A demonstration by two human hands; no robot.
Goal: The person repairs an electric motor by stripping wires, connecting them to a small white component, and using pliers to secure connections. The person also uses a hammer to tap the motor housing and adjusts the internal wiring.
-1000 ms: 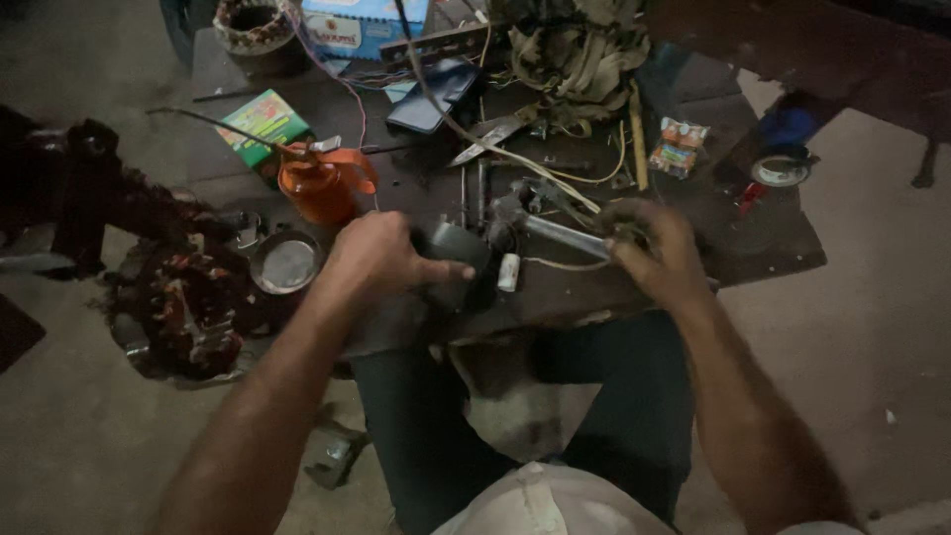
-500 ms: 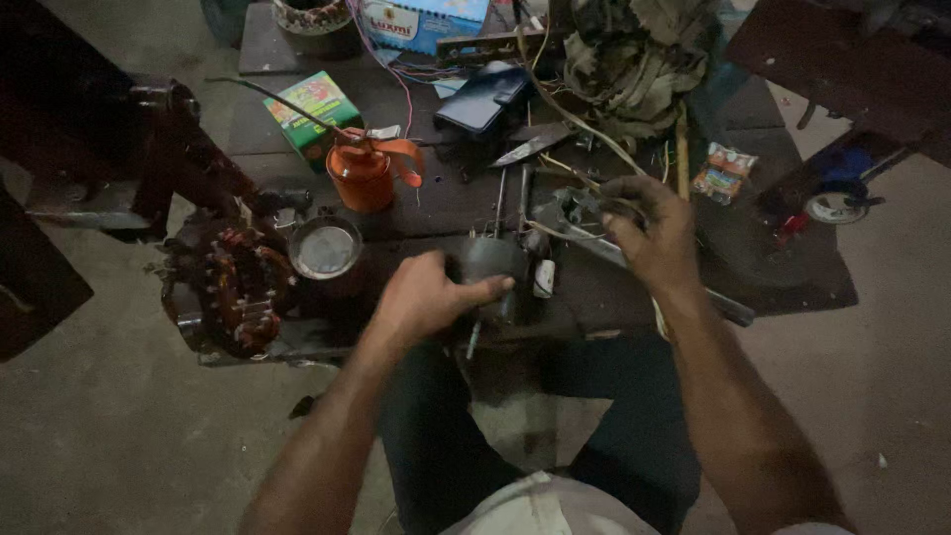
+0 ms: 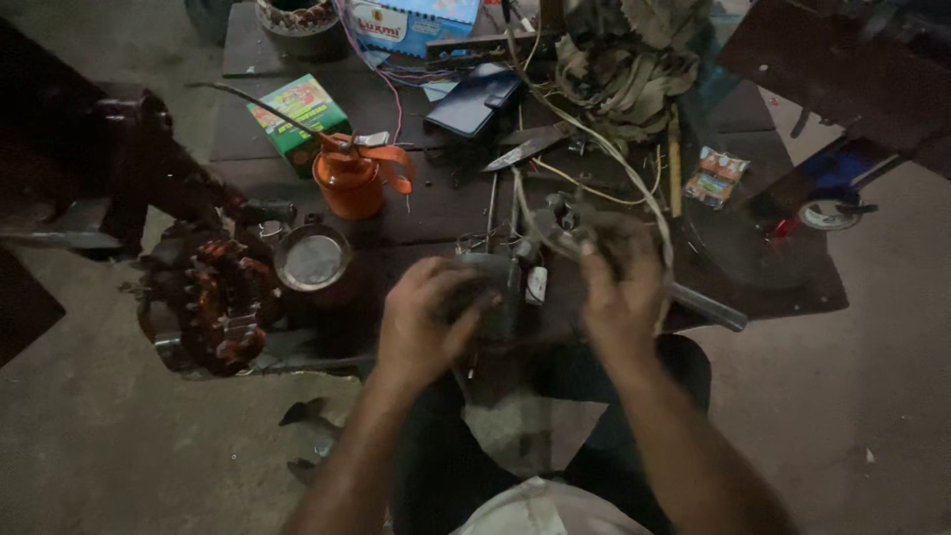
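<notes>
A small grey metal part point(image 3: 492, 287) is gripped by the left hand point(image 3: 428, 319), while a long metal tool point(image 3: 684, 297) is clasped by the right hand point(image 3: 622, 287), the orange oil can point(image 3: 352, 180) left nearby.

Single view, head-mounted camera. It looks steeply down from above the seated person's lap, facing forward over a low dark work table point(image 3: 297, 163) that fills the upper half of the frame. Both forearms enter from the bottom edge; the left hand point(image 3: 428, 319) and right hand point(image 3: 622, 287) sit near frame centre, at close range. Concrete floor point(image 3: 89, 446) shows at lower left and at right. No second view, so no shared coverage.
</notes>
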